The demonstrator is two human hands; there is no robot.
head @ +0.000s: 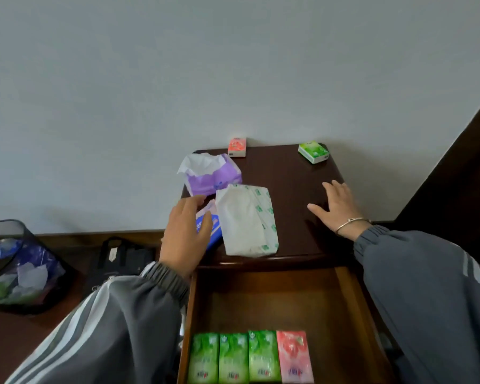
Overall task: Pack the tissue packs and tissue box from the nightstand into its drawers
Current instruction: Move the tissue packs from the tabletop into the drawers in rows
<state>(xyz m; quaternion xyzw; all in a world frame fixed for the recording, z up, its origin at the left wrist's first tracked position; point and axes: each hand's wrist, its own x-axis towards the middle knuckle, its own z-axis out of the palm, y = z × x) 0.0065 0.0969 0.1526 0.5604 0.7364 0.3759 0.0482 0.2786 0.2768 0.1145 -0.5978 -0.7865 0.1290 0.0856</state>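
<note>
On the dark wooden nightstand [288,176] lie a purple tissue pack [214,177] with a tissue sticking out, a large white-and-green tissue pack [247,220], a blue-and-pink tissue pack [212,227], a small red pack [237,146] at the back and a small green pack [313,152] at the back right. My left hand [186,231] hovers over the blue-and-pink pack with fingers loosely spread. Flat on the nightstand top rests my right hand [337,207], fingers straight. Below, the open drawer [352,295] holds three green packs [233,356] and one red pack [294,356] in a row.
A black mesh wastebasket [20,267] with crumpled rubbish stands on the floor at the left. A dark bag [119,264] sits beside the nightstand. A dark wooden panel [460,162] rises at the right. A white wall is behind.
</note>
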